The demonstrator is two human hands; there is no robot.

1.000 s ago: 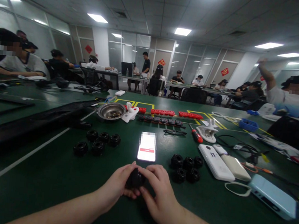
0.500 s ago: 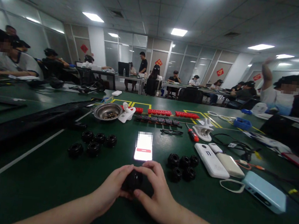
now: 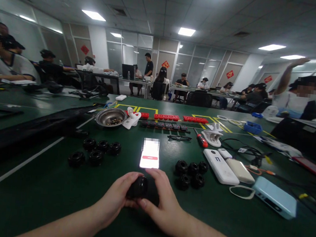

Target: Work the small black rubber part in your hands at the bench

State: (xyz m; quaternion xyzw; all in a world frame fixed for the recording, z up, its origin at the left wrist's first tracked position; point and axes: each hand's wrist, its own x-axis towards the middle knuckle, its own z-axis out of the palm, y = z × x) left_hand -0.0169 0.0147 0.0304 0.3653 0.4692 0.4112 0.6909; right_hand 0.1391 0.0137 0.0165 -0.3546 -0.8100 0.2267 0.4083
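Between both hands, close to the front of the green table, is a glossy black rounded part [image 3: 141,186]; its lower side is hidden. My left hand [image 3: 117,194] is closed around its left side, thumb on top. My right hand [image 3: 165,199] curves around the right side, with fingers and thumb against it. Just beyond the hands lies a phone [image 3: 150,160] with a lit screen. Several black ring-shaped parts with center holes [image 3: 96,156] lie to the left, and another group of black ring-shaped parts [image 3: 184,181] sits to the right.
A metal bowl [image 3: 111,118] of small pieces stands behind the left group, near red trays [image 3: 166,117] and a black strip [image 3: 165,126]. Right lie a screwdriver [image 3: 201,140], a white power bank [image 3: 220,168], a light-blue box [image 3: 275,197] and cables. People sit beyond.
The view has shifted slightly, so the table things appear a little further left. Both hands keep hold of the black part, and the right fingers have moved slightly over it.
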